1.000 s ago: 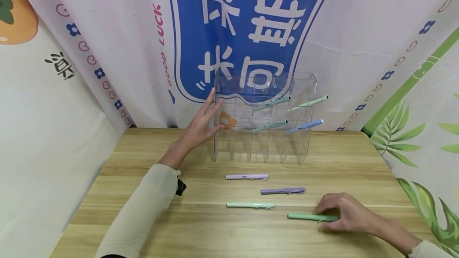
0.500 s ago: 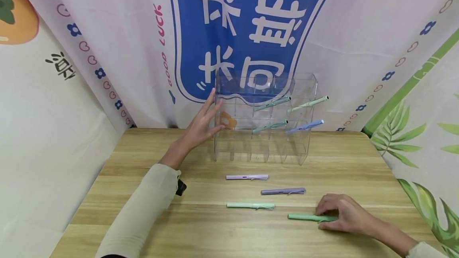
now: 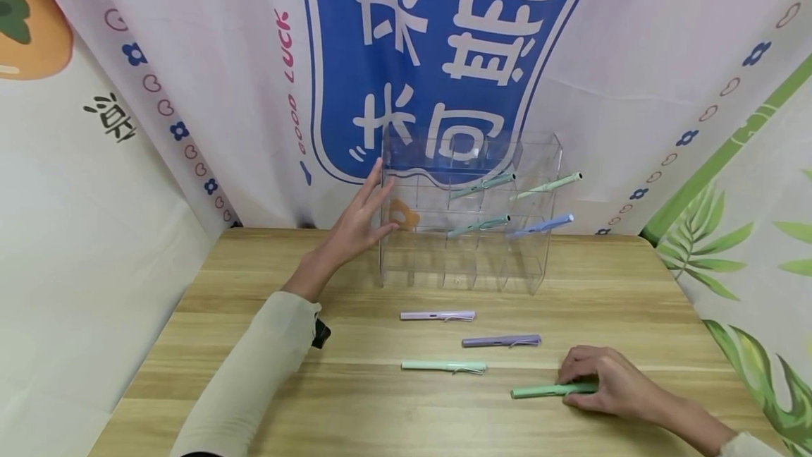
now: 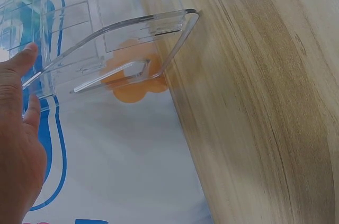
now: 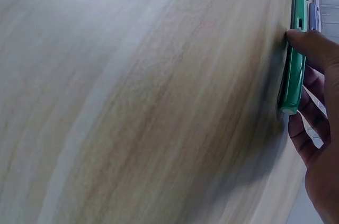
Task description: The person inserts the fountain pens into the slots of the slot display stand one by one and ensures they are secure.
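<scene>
In the head view my right hand (image 3: 612, 381) pinches a green pen (image 3: 539, 391) by its capped end, low over the table's right front. The right wrist view shows the thumb on one side of the green pen (image 5: 296, 49) and fingers at the other. My left hand (image 3: 355, 228) rests against the left side of a clear acrylic rack (image 3: 540, 270), its fingers fairly straight. Up close in the left wrist view, the thumb and a finger of that hand (image 4: 21, 128) touch the rack's edge (image 4: 127, 21).
A lilac pen (image 3: 438, 315), a purple pen (image 3: 501, 340) and a mint pen (image 3: 443, 366) lie on the wooden table (image 3: 355, 407). Several pens slant out of the rack, among them a blue pen (image 3: 540, 226) and a pale green pen (image 3: 547, 187). A printed curtain (image 3: 634, 34) hangs behind.
The green pen's free end has swung slightly toward the front edge, within the right hand's pinch. The left hand keeps its place on the rack.
</scene>
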A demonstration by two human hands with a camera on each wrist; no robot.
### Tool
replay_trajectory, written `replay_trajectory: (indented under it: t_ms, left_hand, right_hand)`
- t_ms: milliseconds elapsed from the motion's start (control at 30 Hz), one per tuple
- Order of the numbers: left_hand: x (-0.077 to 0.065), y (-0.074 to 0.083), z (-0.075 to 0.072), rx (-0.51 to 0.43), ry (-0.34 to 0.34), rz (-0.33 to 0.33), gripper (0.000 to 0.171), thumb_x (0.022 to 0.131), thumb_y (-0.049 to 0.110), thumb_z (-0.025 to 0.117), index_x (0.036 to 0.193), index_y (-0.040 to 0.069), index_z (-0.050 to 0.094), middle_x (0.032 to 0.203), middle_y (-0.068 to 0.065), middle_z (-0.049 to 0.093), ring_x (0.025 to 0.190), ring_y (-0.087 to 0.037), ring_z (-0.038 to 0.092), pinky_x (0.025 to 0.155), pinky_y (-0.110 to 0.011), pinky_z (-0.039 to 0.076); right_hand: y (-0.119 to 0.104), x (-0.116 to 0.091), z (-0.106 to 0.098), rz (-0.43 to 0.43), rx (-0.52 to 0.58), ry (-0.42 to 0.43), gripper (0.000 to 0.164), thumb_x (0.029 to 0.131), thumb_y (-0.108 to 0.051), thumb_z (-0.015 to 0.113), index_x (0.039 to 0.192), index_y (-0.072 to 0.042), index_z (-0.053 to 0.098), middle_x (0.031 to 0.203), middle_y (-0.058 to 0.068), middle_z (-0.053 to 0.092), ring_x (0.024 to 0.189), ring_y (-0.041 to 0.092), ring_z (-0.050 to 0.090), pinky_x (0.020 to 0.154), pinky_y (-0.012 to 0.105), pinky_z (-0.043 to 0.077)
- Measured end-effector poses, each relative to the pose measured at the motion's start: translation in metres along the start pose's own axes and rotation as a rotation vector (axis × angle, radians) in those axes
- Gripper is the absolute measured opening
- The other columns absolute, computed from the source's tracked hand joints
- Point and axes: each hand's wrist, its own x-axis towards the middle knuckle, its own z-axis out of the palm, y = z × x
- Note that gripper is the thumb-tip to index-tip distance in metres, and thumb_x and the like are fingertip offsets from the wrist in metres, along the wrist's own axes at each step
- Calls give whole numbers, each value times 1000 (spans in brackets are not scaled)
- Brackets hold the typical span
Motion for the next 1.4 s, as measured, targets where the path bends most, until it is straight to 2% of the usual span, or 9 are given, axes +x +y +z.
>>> replay_trajectory:
  t_ms: [300,567,900,1033,1400]
  left_hand:
    - [0,0,1,4,2,6,98,77,-6,92,158,-10,38,171,-36,12,159,-44,22,117,-53,45]
    - [0,0,-1,0,6,8,96,77,-7,91,158,-10,39,171,-36,12,159,-44,22,118,-54,45]
    - [0,-1,0,1,-7,-7,99,74,-10,92,158,-9,39,170,-36,12,159,-44,23,117,-53,46]
    - [0,-1,0,-1,-11,-8,99,75,-10,91,159,-9,38,170,-37,12,159,-44,23,117,-53,46]
    - [0,-1,-1,4,-12,1,97,77,-8,91,159,-9,38,170,-36,11,159,-44,23,115,-54,48]
  right_hand:
    - [2,3,-1,-8,-25,-15,35,78,-10,95,102,-31,80,100,-16,72,84,-4,64,71,9,52]
    - [1,10,-6,7,7,-16,39,76,-2,92,103,-28,80,100,-15,73,85,-1,67,70,11,54]
    - [3,21,-11,-37,-3,75,46,68,7,90,101,-23,79,96,-7,76,82,4,70,71,11,55]
    - [3,27,-14,-54,-6,117,48,66,9,90,101,-22,79,94,-8,76,80,4,69,70,12,54]
    - [-7,47,-32,-42,-42,161,53,64,13,88,102,-23,79,96,-11,77,83,4,71,76,13,56]
